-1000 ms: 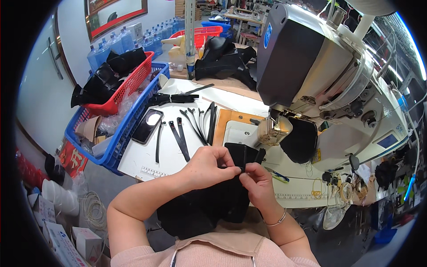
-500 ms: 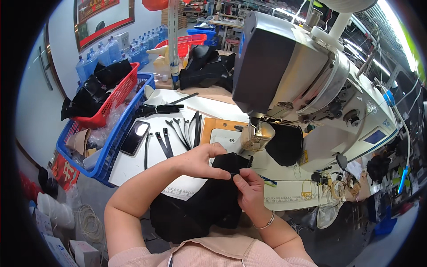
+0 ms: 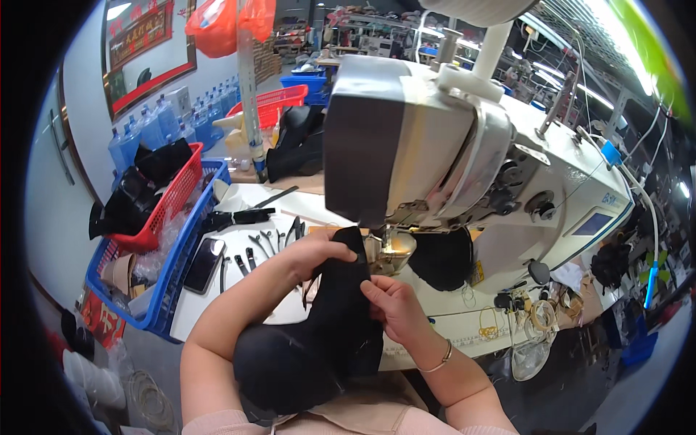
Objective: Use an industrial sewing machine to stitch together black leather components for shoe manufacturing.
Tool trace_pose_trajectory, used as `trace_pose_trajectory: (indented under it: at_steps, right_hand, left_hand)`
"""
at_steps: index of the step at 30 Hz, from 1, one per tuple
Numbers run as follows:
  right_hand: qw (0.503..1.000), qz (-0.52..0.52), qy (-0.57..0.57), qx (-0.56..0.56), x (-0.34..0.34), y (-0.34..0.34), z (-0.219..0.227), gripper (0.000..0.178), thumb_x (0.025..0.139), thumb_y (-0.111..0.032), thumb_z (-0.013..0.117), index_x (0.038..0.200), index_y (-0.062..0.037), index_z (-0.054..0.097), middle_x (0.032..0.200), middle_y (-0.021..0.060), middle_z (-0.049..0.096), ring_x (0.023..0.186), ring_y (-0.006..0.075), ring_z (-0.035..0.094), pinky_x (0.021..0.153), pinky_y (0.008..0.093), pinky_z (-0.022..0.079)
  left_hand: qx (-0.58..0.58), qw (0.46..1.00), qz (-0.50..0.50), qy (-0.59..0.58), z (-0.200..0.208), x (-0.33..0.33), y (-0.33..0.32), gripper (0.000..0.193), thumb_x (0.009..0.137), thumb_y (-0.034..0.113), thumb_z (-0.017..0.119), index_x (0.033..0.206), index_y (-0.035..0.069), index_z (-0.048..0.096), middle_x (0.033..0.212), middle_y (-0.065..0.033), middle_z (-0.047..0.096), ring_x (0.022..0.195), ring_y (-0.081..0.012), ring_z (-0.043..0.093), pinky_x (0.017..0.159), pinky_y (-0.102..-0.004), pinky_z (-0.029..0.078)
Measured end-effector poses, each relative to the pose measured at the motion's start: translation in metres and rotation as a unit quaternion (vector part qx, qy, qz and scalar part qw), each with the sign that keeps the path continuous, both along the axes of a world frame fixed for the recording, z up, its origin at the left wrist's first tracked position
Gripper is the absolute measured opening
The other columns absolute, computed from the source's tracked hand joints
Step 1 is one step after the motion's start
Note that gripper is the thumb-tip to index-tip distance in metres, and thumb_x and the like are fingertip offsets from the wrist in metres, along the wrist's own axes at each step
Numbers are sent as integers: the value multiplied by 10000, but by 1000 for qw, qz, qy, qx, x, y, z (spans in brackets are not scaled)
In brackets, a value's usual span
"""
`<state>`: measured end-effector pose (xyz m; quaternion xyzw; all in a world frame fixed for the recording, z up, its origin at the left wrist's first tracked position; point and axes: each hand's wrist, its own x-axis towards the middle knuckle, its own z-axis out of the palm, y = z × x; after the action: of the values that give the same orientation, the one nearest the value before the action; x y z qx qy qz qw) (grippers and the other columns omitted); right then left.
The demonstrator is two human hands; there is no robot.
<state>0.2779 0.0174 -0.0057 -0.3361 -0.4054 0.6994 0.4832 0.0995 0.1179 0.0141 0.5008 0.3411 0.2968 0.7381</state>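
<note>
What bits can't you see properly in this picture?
Head view:
- Sewing machine needle: hidden behind the black fabric piece and the machine's head.
- Left hand fingertips: tucked behind the fabric.
- Small tools on the table: too small to identify.
- Right hand palm: faces away.

Black fabric piece (image 3: 341, 304) nearer the needle.

Bright overhead strip lighting, heavy fisheye bending, dark corners.
</note>
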Motion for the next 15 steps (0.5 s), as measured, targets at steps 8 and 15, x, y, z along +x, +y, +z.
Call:
trace_pose_trajectory:
  at_steps: [8, 15]
  right_hand:
    - [999, -47, 13, -13, 17, 12, -9, 125, 942, -169, 546, 925, -59, 603, 756, -30, 591, 611, 32, 553, 542, 178, 466]
    - [999, -22, 30, 6, 21, 18, -21, 137, 946, -124, 519, 1010, -25, 588, 826, 7, 623, 645, 69, 595, 573, 198, 496]
  left_hand:
    - [80, 995, 4, 58, 9, 35, 27, 439, 679, -16, 724, 1102, 22, 612, 1015, -72, 625, 930, -183, 589, 818, -284, 490]
    - [116, 993, -25, 22, 9, 35, 34, 606, 642, -30, 750, 1209, 30, 544, 1152, -87, 572, 1060, -196, 538, 907, -312, 453]
